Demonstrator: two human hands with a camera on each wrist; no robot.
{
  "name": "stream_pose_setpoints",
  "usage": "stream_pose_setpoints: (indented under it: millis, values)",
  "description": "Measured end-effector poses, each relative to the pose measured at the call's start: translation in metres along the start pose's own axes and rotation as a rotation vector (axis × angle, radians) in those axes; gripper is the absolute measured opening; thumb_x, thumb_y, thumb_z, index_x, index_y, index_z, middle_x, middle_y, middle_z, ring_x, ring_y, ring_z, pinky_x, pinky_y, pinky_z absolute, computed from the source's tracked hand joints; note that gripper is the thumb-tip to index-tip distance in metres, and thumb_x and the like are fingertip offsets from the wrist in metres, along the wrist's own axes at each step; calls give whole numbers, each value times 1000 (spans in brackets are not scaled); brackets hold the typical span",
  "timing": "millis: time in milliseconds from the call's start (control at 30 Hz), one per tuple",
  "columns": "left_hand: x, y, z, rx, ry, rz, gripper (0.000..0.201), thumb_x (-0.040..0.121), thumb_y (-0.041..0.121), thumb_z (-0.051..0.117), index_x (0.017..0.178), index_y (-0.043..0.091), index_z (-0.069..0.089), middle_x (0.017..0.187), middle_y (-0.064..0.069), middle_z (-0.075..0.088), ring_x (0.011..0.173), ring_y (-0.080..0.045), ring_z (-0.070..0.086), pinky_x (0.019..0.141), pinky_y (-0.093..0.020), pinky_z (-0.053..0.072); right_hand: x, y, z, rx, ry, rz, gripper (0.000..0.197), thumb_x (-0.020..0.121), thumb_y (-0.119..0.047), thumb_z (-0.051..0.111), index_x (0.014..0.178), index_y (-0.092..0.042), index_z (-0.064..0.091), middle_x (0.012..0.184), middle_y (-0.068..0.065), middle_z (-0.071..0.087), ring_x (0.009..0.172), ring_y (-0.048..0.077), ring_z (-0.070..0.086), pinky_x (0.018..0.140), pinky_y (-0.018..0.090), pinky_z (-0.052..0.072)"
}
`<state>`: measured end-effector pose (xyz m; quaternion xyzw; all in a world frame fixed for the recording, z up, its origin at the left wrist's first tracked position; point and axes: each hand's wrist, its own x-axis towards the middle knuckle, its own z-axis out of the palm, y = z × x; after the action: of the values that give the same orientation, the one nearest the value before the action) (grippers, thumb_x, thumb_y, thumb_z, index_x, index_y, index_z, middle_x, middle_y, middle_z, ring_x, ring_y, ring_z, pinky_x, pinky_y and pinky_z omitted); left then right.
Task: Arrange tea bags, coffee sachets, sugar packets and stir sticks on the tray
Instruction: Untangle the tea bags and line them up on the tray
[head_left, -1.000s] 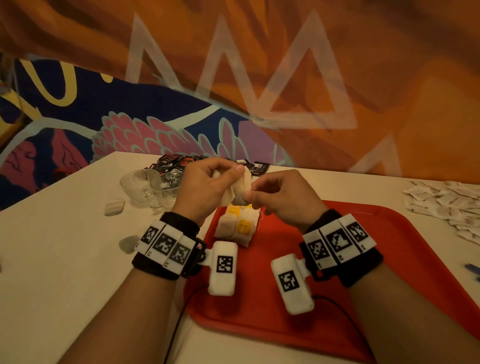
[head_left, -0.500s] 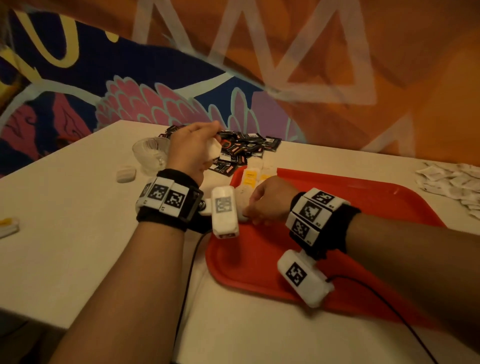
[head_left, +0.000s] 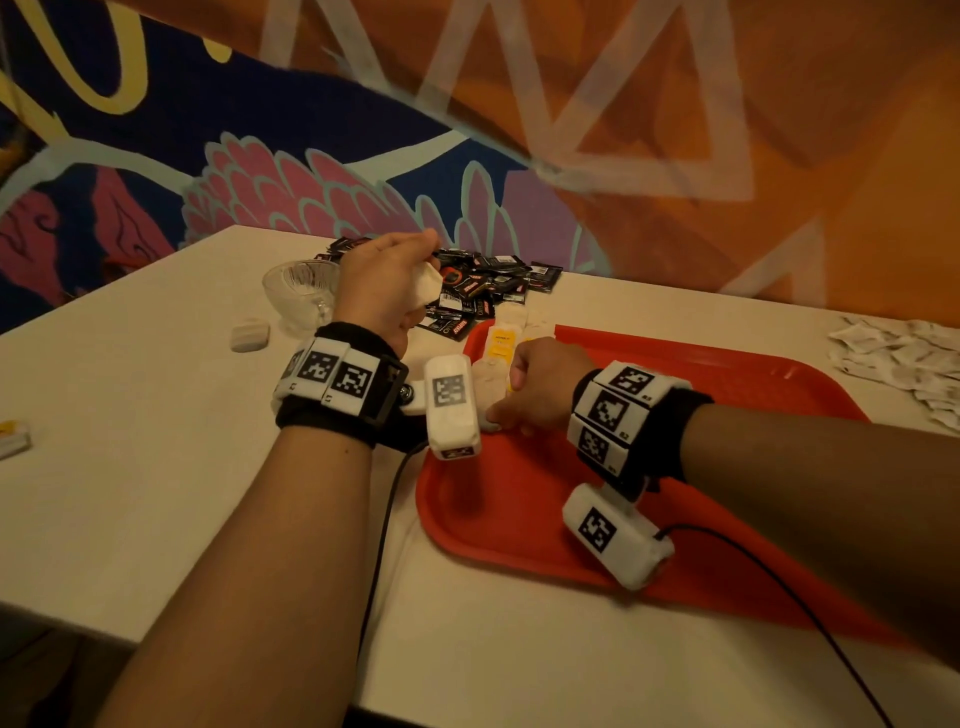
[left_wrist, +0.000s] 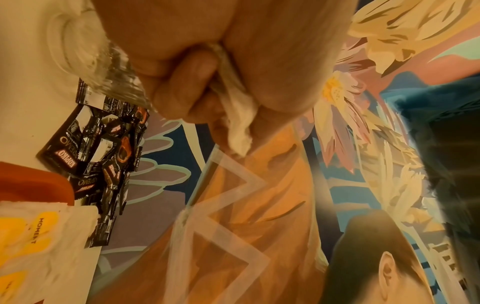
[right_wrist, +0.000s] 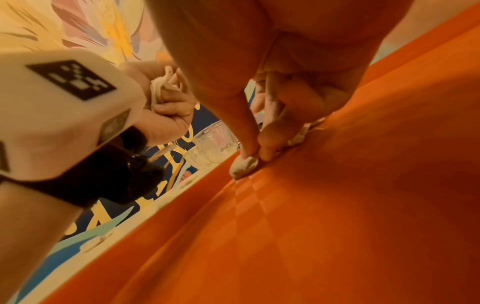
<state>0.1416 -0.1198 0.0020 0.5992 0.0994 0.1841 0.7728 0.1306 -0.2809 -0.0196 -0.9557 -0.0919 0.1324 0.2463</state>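
Left hand (head_left: 382, 288) clutches tea bags (left_wrist: 237, 115) above KOPIKO coffee sachets (head_left: 483, 293); right hand (head_left: 540, 387) pinches one tea bag (right_wrist: 244, 165) onto the tray (head_left: 727, 395).

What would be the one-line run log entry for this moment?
left hand: grips crumpled white tea bag | right hand: pinches pale tea bag on red plastic tray

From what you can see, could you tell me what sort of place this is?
Probably a café or canteen: a red serving tray on a white table, coffee sachets, and a painted wall mural.
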Motion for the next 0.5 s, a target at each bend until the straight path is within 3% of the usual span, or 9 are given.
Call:
stream_pose_setpoints:
  millis: [67,133,267,367,500]
  values:
    - [1,-1,0,3,-2,0,12,94,22,65,83,16,65,69,4,62,56,-8,54,35,-17,28,-1,3,0,36,-22,-14,33,72,-29,85,80,-21,54,80,1,76,70,12,70,62,27,54]
    - [2,-2,-1,6,2,-5,11,94,23,66,85,16,66,72,3,62,61,-10,55,35,-16,29,-5,4,-2,24,-49,-43,29,75,-30,83,81,-21,56,76,-2,75,64,9,68,56,22,48]
    - [3,-3,-1,16,6,-11,11,93,24,66,95,13,68,74,3,62,63,-10,54,35,-16,29,-8,4,-13,-252,27,-180,15,81,-25,75,79,-24,61,98,0,66,91,17,61,70,26,50]
    - [3,-3,0,27,2,-2,10,93,23,66,93,13,68,72,3,61,58,-9,53,36,-18,29,-6,8,-20,-356,23,-206,13,83,-23,74,76,-28,64,96,-1,65,90,17,61,65,26,50]
    - [3,-5,2,48,-9,-1,11,93,23,66,88,14,67,70,3,59,57,-10,51,36,-18,28,0,16,-22,-380,-3,-208,11,81,-21,76,87,-27,71,95,-5,65,87,15,62,68,27,54]
